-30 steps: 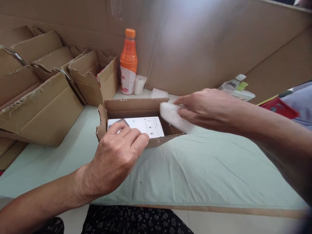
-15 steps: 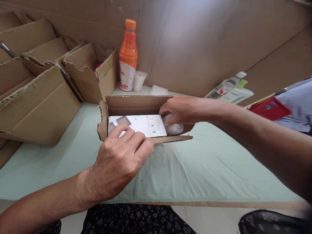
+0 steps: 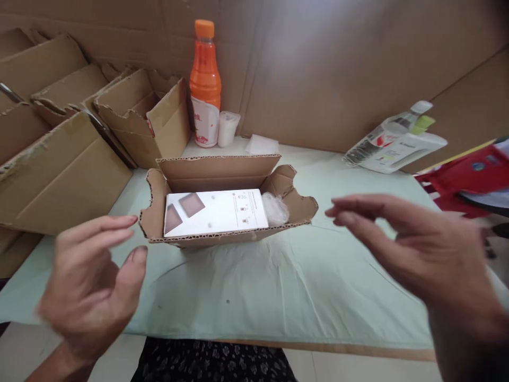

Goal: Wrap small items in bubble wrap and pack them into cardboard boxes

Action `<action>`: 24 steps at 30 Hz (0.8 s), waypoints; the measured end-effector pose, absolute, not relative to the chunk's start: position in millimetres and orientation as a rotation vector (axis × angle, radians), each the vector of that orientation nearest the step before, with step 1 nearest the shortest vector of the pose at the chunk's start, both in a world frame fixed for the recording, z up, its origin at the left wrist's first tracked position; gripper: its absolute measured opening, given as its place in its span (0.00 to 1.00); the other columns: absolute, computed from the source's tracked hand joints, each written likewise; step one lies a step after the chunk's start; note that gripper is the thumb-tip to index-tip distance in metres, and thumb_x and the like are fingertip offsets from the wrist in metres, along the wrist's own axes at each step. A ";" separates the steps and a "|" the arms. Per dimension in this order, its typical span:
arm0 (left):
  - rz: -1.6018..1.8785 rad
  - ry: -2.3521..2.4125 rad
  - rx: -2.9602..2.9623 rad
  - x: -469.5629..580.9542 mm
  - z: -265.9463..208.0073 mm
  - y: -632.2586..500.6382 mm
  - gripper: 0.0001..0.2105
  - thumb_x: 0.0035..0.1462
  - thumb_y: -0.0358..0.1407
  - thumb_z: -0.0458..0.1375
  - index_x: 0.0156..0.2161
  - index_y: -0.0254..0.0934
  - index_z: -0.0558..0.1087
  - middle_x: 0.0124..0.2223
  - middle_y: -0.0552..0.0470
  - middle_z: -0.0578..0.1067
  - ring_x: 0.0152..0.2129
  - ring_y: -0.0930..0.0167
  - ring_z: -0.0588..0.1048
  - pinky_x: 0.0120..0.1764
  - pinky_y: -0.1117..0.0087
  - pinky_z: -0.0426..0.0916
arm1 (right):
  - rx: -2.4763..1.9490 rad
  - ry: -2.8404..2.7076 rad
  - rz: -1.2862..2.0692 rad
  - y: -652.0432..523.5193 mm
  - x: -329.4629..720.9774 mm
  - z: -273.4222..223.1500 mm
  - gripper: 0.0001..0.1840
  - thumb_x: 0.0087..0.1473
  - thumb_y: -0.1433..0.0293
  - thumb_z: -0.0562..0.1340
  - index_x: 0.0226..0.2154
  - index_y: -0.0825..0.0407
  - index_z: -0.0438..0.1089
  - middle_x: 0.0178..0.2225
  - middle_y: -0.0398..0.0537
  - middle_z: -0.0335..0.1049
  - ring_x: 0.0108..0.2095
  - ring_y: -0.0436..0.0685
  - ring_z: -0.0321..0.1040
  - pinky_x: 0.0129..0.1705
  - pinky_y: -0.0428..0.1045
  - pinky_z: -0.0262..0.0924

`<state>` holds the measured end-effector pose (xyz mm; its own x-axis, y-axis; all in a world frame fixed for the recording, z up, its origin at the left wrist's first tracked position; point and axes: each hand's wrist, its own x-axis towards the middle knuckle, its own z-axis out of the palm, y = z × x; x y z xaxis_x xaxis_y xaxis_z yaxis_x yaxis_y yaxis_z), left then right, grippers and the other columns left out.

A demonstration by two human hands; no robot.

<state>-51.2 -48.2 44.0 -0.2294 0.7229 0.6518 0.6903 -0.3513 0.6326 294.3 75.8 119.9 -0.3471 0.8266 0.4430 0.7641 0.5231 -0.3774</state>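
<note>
Cardboard box (image 3: 218, 170) sits open on the green cloth (image 3: 270, 302), white carton (image 3: 217, 212) lying inside, clear bundled wrap (image 3: 275, 209) just beside it toward the box's right end. Off the box's left end, the left hand (image 3: 93, 281) is empty, thumb and fingers apart; beyond the right end, the right hand (image 3: 413, 244) grips nothing, a gap behind its thumb. Pushing those notched ends too hard could crumple the cardboard. Carton hides the box's floor; right fingertips blur, forearm's cut off.
</note>
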 end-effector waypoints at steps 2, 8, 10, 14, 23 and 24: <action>1.646 1.827 1.533 -53.9 18.1 -49.4 0.25 0.58 0.32 0.64 0.60 0.49 0.70 0.59 0.48 0.71 0.55 0.59 0.73 0.61 0.49 0.68 | -1.325 -2.137 0.397 70.9 298.6 80.2 0.14 0.60 0.57 0.64 0.43 0.47 0.76 0.35 0.47 0.80 0.29 0.56 0.74 0.30 0.50 0.68; 1.389 1.718 1.241 -16.1 -6.9 -17.0 0.19 0.57 0.37 0.63 0.54 0.38 0.70 0.52 0.45 0.75 0.45 0.64 0.78 0.50 0.59 0.77 | -1.383 -2.022 0.704 93.4 268.1 12.2 0.19 0.55 0.50 0.64 0.35 0.50 0.70 0.30 0.51 0.78 0.27 0.60 0.74 0.27 0.53 0.67; 1.395 1.644 1.289 2.0 -0.6 -4.2 0.22 0.55 0.34 0.62 0.56 0.39 0.69 0.53 0.45 0.76 0.46 0.63 0.77 0.50 0.58 0.76 | -1.428 -1.932 0.699 98.9 279.5 14.4 0.19 0.56 0.50 0.64 0.37 0.49 0.71 0.33 0.52 0.79 0.32 0.63 0.77 0.31 0.55 0.70; 1.372 1.564 1.366 20.4 9.4 -5.6 0.29 0.52 0.30 0.62 0.61 0.40 0.66 0.57 0.42 0.73 0.53 0.58 0.73 0.52 0.56 0.74 | -1.495 -1.808 0.738 105.2 304.9 20.7 0.23 0.55 0.48 0.65 0.41 0.49 0.73 0.40 0.54 0.81 0.39 0.68 0.79 0.37 0.59 0.73; 1.638 2.002 0.995 -25.2 -26.9 -95.5 0.31 0.61 0.37 0.61 0.68 0.43 0.58 0.64 0.41 0.67 0.56 0.60 0.72 0.61 0.52 0.67 | -0.757 -1.990 1.311 167.6 120.6 0.8 0.26 0.55 0.58 0.66 0.53 0.53 0.69 0.53 0.57 0.75 0.51 0.65 0.73 0.53 0.60 0.71; 1.703 2.014 0.973 -29.4 -32.0 -98.6 0.32 0.61 0.37 0.62 0.69 0.44 0.57 0.66 0.41 0.65 0.59 0.59 0.70 0.63 0.52 0.66 | -0.700 -1.972 1.347 171.4 97.2 -3.8 0.28 0.54 0.59 0.65 0.55 0.54 0.68 0.55 0.58 0.73 0.54 0.65 0.71 0.55 0.61 0.70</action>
<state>-29.4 -98.6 -32.0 -0.7128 0.6791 0.1753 0.2857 0.0529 0.9569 97.2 171.4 -3.8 -0.6520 0.7290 0.2086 0.0710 0.3326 -0.9404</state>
